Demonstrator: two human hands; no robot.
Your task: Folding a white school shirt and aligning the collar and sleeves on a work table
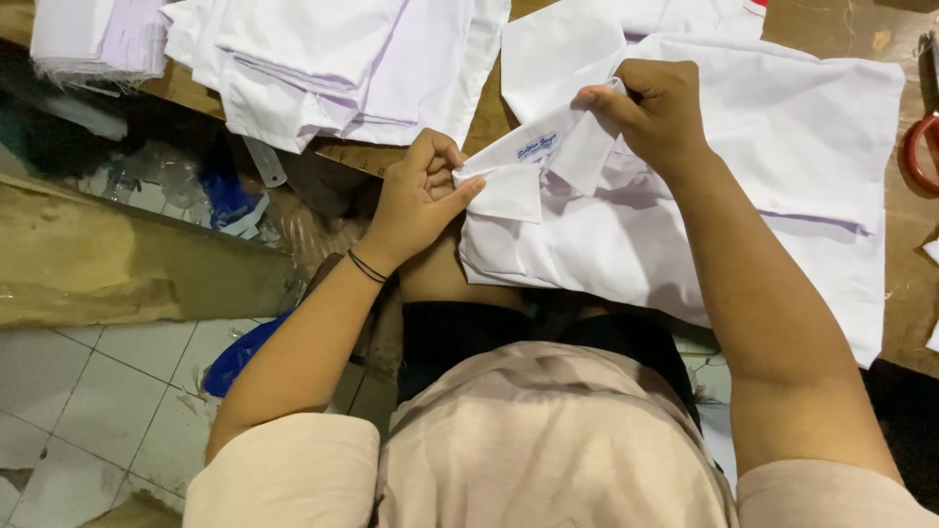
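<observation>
Shirt collar (533,147) pinched between both hands' fingers (460,191), seemingly

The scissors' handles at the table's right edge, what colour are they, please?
Red, seen in the head view: scissors.

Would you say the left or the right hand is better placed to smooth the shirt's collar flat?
Probably the right hand: it pinches the collar over the white shirt on the table. The left hand grips only the collar's tip at the edge.

L hand (423,200) pinching, R hand (653,108) pinching, both arms extended
</observation>
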